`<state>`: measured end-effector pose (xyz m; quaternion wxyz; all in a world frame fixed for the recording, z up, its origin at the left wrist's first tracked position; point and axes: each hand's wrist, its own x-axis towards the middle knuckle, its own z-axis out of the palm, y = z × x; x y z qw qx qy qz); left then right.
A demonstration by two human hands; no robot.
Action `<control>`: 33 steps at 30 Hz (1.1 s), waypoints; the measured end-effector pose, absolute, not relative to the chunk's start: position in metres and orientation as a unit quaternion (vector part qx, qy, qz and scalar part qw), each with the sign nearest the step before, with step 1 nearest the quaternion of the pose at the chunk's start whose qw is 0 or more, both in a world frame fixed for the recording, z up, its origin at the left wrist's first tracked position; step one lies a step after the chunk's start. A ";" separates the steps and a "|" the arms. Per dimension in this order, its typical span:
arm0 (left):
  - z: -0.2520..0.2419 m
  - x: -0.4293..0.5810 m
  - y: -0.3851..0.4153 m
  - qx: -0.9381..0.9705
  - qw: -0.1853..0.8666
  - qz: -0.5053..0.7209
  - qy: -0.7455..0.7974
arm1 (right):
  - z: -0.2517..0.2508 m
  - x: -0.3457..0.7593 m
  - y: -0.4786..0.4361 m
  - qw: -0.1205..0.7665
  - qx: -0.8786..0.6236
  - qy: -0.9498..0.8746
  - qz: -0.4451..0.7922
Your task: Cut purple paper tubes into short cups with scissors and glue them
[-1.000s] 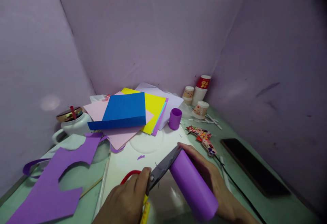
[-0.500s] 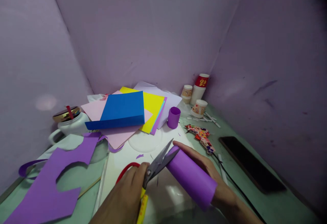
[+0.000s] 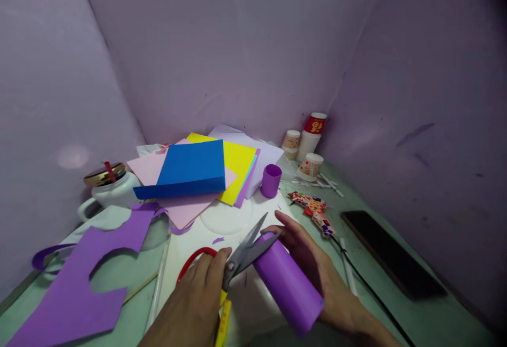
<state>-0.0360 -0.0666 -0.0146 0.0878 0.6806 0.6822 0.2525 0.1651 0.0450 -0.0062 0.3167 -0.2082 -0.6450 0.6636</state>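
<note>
My left hand (image 3: 200, 289) is closed on a pair of scissors (image 3: 236, 263) with red and yellow handles. The blades are spread, and the lower one lies across the far rim of a purple paper tube (image 3: 289, 286). My right hand (image 3: 317, 265) holds that tube from its right side, fingers curved along it and the index finger lifted near the rim. The tube tilts away from me above a white board (image 3: 186, 278). A shorter purple tube (image 3: 271, 181) stands upright beyond the blades. Small purple scraps (image 3: 217, 241) lie on the board.
Coloured paper sheets, a blue one (image 3: 192, 165) on top, lie at the back. Left are a cut purple sheet (image 3: 79, 278) and a white mug (image 3: 114, 193). Right are paper cups (image 3: 311, 166), a patterned glue gun (image 3: 312, 212) with a black cord, and a phone (image 3: 392, 252).
The purple tube has turned more upright and shifted slightly left at its near end. My right index finger has lifted off the tube. The scissors stay almost in place.
</note>
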 end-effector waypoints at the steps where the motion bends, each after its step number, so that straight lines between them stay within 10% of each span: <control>1: -0.015 -0.035 -0.067 0.680 0.088 0.249 0.684 | -0.005 0.165 0.044 0.313 -0.209 -0.644 0.667; 33: -0.001 -0.033 -0.071 0.675 0.092 0.191 0.707 | -0.009 0.168 0.041 0.300 -0.235 -0.660 0.647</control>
